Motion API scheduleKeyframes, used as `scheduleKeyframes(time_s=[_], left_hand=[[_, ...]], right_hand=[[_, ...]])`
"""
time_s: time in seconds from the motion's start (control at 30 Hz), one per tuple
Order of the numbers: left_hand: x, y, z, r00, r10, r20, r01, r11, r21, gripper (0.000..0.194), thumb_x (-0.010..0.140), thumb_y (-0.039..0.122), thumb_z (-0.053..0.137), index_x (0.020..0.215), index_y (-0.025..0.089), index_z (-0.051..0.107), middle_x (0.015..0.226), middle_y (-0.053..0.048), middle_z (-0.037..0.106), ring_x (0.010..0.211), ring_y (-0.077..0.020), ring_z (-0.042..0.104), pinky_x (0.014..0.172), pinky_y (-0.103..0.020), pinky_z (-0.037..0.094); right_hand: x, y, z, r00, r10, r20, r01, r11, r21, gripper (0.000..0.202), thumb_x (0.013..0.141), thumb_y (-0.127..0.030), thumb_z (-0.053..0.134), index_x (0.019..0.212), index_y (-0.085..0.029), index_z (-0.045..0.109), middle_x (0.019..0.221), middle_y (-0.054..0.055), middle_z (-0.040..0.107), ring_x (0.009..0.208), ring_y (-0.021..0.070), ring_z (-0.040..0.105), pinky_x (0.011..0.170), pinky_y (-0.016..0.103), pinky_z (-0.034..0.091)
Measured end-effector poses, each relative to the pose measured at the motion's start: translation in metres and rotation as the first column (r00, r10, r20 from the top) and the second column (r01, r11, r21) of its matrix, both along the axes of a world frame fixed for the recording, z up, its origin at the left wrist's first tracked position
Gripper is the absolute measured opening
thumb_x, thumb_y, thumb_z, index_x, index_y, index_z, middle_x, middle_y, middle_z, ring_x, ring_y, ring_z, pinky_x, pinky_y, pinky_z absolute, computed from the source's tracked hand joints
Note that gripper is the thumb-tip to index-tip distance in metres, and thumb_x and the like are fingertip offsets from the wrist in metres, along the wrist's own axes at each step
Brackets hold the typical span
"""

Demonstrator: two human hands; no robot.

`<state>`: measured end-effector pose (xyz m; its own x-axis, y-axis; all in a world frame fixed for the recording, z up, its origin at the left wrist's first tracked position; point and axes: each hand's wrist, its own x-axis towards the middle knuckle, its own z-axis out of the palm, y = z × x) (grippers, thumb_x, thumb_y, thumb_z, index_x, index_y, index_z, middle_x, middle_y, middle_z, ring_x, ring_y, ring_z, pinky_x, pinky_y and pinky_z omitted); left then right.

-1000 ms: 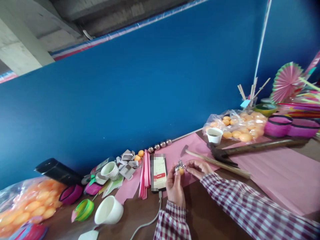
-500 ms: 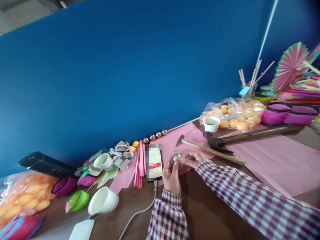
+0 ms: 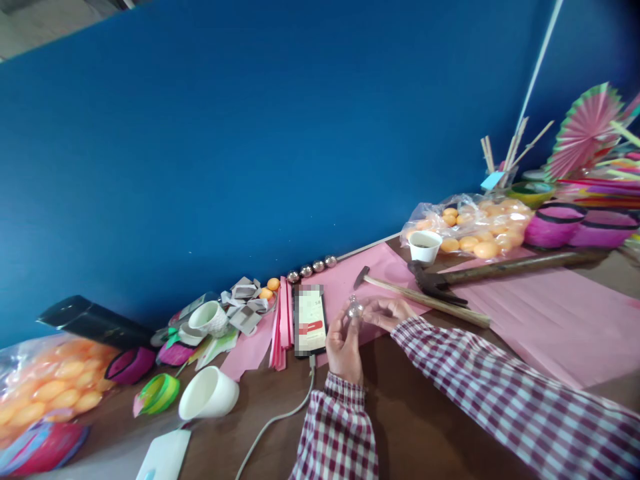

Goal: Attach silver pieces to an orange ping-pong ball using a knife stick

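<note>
Shiny crinkled foil ball; matt pink paper sheet; wooden-handled hammer with dark metal head; glossy white plastic cup; smooth brown wood table.

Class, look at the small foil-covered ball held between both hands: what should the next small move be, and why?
Probably press the foil smooth around the ball. Both the left hand and right hand pinch it above the pink paper, and its silver surface looks crinkled.

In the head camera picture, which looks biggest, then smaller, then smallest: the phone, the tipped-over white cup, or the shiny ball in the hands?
1. Phone and tipped white cup: these look about alike, and the cup lies nearer the camera, so no ranking between them.
2. Foil ball: clearly smallest, pinched between the left hand and right hand.
</note>
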<state>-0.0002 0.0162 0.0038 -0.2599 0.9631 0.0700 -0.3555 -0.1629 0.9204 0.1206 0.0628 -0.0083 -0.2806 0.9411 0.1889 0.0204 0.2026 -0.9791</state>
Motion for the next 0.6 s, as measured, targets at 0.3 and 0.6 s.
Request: scheduleKeyframes(time_s=[0.3,0.6], left_hand=[[-0.0015,0.0011,-0.0066,1.0,-0.012,-0.014,0.013,1.0,0.017,0.037,0.069,0.025,0.063,0.105,0.017,0.059,0.111,-0.009,0.06,0.106,-0.0211,0.053,0.093,-0.035,0.039],[-0.0024,0.0005,-0.005,0.998,-0.017,-0.065,0.019,0.999,0.031,0.036,0.072,0.025,0.061,0.107,0.017,0.058,0.113,-0.009,0.059,0.107,-0.0212,0.052,0.094,-0.035,0.038]], right_hand=[[0.0015,-0.0006,0.0035,1.0,0.02,0.016,-0.021,0.999,0.027,0.021,0.069,-0.036,0.062,0.069,-0.015,0.063,0.101,0.008,0.063,0.091,0.0208,0.061,0.082,0.035,0.047],[-0.0006,-0.0013,0.0015,1.0,-0.009,-0.012,0.01,0.999,0.036,0.023,0.067,-0.038,0.063,0.066,-0.015,0.063,0.098,0.009,0.063,0.087,0.0207,0.061,0.078,0.034,0.049]])
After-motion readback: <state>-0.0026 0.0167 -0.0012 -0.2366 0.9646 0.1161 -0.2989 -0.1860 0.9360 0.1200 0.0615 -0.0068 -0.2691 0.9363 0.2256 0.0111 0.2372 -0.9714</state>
